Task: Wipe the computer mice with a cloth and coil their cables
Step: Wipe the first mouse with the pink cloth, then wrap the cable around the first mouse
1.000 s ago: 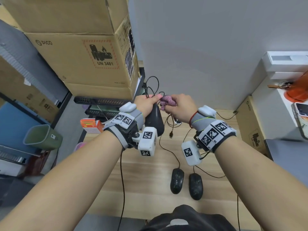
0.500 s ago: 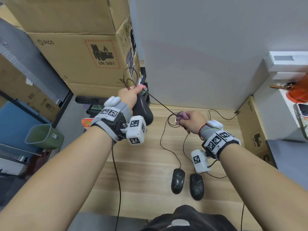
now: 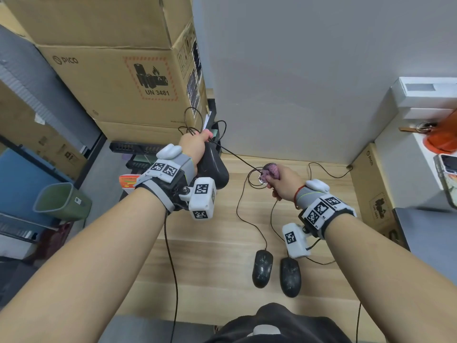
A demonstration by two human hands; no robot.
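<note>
Left hand [image 3: 195, 147] grips a black mouse [image 3: 214, 167] plus cable loops [image 3: 195, 122], raised above the desk [image 3: 210, 243]. Right hand [image 3: 284, 181] pinches the pink cloth [image 3: 270, 170] around the taut cable. Cable likely thin, springy; hold loops at the crossing.

left hand [image 3: 194, 146] fingers: hidden behind mouse [image 3: 213, 167] | cloth [image 3: 270, 170]: mostly hidden in fist

Bare wooden desk [image 3: 197, 263] under left forearm: open lane. Right side blocked by two black mice [image 3: 262, 268] plus trailing cables [image 3: 249, 219]. Cardboard boxes [image 3: 118, 78] wall off rear-left, grey partition [image 3: 309, 82] closes the back.
</note>
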